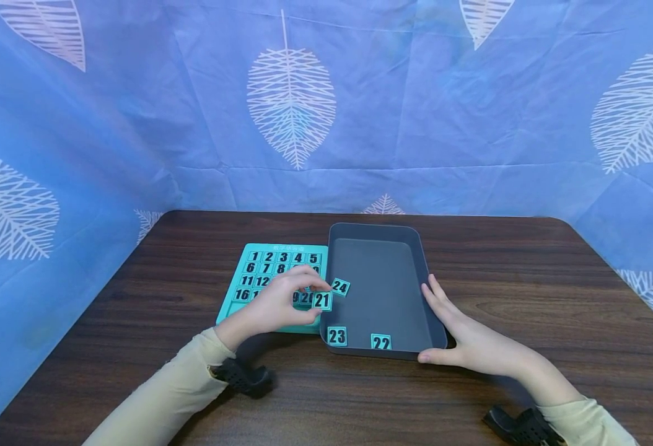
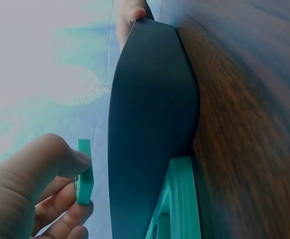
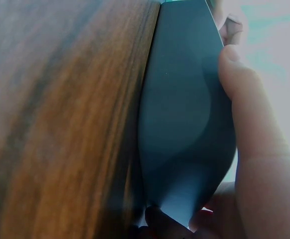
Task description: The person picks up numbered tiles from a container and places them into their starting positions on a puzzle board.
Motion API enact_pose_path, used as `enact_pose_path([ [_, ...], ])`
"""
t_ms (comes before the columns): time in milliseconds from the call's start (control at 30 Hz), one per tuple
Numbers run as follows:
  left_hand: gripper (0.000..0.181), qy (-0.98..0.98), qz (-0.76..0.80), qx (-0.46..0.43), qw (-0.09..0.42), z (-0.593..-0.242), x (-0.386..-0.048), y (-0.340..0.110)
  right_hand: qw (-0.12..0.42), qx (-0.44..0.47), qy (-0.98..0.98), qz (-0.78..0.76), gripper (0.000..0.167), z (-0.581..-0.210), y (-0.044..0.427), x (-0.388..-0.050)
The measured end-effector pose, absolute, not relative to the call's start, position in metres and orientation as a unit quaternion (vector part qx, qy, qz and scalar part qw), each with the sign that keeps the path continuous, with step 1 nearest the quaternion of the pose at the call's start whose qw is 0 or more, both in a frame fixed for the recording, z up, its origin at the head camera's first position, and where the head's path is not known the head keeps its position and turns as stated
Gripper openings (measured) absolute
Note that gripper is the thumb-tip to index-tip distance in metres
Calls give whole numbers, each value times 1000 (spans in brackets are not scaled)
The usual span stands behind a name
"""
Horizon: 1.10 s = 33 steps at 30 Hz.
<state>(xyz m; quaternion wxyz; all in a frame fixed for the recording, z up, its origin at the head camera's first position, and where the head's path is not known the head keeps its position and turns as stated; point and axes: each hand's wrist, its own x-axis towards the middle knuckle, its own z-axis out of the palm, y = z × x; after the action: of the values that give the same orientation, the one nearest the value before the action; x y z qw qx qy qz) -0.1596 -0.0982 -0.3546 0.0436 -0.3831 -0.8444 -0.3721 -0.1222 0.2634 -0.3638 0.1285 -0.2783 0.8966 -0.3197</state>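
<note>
My left hand pinches a teal number tile marked 21 between thumb and fingers, above the seam between the number puzzle board and the tray. In the left wrist view that tile is seen edge-on. The teal board holds rows of numbered tiles, partly hidden by this hand. Inside the dark grey tray lie tile 23 and tile 22 by the front wall, and a tilted tile 24 by the left wall. My right hand rests against the tray's front right corner, thumb on the front side, fingers along the right wall.
A dark wooden table carries the board and the tray, which stand side by side; the tray's left wall meets the board's right edge. Behind the table hangs a blue cloth with white leaf prints.
</note>
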Motion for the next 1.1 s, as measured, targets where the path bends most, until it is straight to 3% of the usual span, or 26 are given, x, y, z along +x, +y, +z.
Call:
enact_pose_path([
  [500, 30, -862, -341, -366, 77, -369, -160, -140, 125, -276, 900, -314, 104, -363, 263, -121],
  [1100, 31, -887, -323, -319, 82, -377, -148, -192, 121, -273, 904, -307, 104, -363, 262, -121],
])
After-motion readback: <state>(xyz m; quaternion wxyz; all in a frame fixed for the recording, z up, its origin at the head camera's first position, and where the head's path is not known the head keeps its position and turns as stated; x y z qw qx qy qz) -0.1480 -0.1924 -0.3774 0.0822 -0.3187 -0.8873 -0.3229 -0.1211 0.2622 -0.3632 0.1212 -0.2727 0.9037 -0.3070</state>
